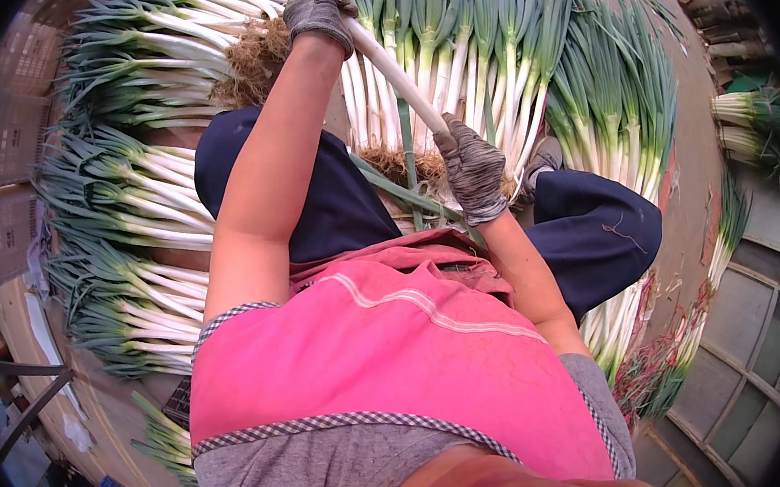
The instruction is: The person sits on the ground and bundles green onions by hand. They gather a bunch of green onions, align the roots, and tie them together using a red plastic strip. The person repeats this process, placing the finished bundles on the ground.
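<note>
A single long green onion slants across the space before me, its white stalk bare between my hands. My left hand, in a grey knit glove, grips it high up, near where the green leaves run out at the top of the view. Around the lower end of the stalk closes my right hand, in a matching glove; that end is mostly hidden by the fingers. Beneath the stalk lies a row of green onions with leaves pointing away from me and brown roots towards me.
Piles of green onions lie to my left, with a clump of roots near my knee. More bundles lie at the right. Plastic crates stand at the far left. Loose green leaves lie near my lap.
</note>
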{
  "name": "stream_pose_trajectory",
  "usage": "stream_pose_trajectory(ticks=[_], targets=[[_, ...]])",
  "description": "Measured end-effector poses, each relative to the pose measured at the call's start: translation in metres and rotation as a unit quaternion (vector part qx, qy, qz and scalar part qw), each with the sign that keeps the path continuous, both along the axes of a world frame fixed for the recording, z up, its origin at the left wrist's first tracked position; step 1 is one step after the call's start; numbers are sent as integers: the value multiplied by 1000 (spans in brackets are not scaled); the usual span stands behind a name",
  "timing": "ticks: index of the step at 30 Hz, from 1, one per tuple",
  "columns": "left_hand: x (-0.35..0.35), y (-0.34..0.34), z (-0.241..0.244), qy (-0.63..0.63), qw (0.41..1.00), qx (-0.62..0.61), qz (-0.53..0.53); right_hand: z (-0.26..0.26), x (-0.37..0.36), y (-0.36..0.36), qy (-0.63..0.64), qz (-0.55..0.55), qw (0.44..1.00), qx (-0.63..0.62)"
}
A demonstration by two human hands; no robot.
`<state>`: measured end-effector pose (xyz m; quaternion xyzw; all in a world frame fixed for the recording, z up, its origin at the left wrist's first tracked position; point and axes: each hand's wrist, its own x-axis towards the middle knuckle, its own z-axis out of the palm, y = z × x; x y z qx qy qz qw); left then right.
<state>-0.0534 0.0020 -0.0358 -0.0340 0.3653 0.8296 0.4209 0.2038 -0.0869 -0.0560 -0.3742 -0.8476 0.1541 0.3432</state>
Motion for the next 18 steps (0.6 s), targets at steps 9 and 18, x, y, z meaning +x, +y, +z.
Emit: stream_pose_trajectory(ticks=[9, 18], targets=[[5, -6, 3, 12, 999, -45, -18, -12, 4, 3, -32, -24, 983, -180], [13, -21, 14, 26, 997, -15, -70, -53, 11, 26, -155, 141, 942, -262]])
